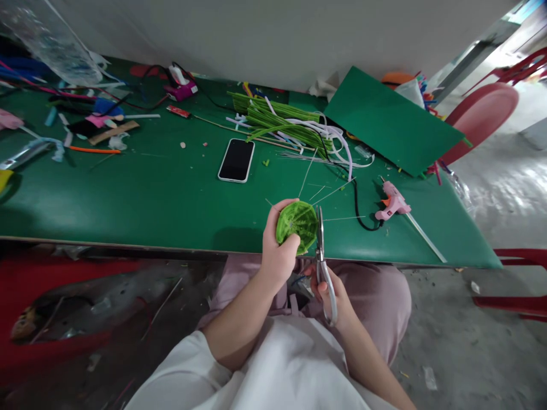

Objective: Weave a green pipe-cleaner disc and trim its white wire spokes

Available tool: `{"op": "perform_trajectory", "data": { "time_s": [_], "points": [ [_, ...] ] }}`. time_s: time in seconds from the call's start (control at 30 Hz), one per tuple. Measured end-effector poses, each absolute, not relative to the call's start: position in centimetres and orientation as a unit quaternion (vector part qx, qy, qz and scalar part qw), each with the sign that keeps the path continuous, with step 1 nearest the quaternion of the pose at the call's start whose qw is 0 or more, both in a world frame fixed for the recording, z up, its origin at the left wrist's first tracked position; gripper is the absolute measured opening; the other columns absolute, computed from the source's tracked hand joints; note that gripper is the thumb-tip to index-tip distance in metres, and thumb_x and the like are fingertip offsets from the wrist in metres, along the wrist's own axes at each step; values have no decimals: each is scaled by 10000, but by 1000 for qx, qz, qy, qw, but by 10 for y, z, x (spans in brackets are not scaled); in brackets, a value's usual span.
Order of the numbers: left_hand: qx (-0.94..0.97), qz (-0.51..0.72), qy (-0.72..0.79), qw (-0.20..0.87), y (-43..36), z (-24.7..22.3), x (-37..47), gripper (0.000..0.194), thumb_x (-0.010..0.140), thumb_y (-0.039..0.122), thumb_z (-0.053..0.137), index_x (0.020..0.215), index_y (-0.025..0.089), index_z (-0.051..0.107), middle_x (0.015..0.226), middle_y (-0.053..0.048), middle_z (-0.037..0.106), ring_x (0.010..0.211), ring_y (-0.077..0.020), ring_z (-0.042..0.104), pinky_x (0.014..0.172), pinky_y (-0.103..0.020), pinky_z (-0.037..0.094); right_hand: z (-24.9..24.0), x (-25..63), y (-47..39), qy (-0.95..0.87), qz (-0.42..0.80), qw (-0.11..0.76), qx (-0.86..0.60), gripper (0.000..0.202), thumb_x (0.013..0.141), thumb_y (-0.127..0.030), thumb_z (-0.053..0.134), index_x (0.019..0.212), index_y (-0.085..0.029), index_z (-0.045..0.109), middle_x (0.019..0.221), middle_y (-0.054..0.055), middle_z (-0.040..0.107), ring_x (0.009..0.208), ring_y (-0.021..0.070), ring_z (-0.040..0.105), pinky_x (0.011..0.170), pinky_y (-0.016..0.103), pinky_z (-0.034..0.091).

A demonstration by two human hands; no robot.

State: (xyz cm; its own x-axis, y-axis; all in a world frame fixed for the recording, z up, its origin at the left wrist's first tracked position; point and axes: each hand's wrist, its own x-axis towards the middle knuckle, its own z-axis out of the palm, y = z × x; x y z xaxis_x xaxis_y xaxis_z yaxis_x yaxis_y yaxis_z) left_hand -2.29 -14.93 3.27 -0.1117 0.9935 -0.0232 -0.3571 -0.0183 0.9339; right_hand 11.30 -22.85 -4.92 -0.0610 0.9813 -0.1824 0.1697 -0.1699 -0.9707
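My left hand (277, 242) is closed on a small green bowl-shaped piece (305, 219), with the thumb inside its hollow. Several thin wires (337, 219) stick out from its rim over the table. My right hand (335, 293) grips a pair of scissors (321, 245) with silver-grey handles. Their blades point away from me and stand right beside the piece's right edge, where the wires come out. Whether the blades touch a wire I cannot tell.
On the green table (179, 199) lie a white-edged phone (237, 160), a bundle of green fuzzy stems (290, 122) and a pink glue gun (393, 200) with its cord. A green board (388, 122) leans at the back right. Craft scraps (102, 122) clutter the left.
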Motion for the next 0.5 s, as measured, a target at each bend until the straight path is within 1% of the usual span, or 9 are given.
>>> {"op": "perform_trajectory", "data": {
  "time_s": [0.13, 0.3, 0.5],
  "points": [
    [381, 609, 431, 545, -149, 31, -23, 509, 577, 19, 427, 1010, 250, 562, 963, -15, 574, 835, -174, 570, 756, -302, 482, -51, 114, -229, -523, 542, 389, -529, 633, 691, -745, 360, 919, -178, 529, 525, -54, 351, 451, 92, 267, 427, 237, 214],
    [372, 606, 436, 551, -148, 31, -22, 506, 565, 20, 428, 991, 252, 569, 945, -10, 581, 803, -167, 572, 740, -302, 483, -52, 114, -228, -517, 542, 393, -534, 641, 685, -748, 367, 923, -176, 532, 535, -50, 357, 447, 88, 260, 418, 238, 208],
    [382, 598, 438, 552, -146, 29, -22, 496, 573, 25, 422, 997, 244, 557, 971, -17, 583, 849, -179, 570, 766, -307, 478, -52, 114, -228, -510, 546, 395, -534, 633, 686, -740, 381, 926, -176, 540, 524, -51, 357, 438, 88, 255, 406, 236, 209]
  ]
}}
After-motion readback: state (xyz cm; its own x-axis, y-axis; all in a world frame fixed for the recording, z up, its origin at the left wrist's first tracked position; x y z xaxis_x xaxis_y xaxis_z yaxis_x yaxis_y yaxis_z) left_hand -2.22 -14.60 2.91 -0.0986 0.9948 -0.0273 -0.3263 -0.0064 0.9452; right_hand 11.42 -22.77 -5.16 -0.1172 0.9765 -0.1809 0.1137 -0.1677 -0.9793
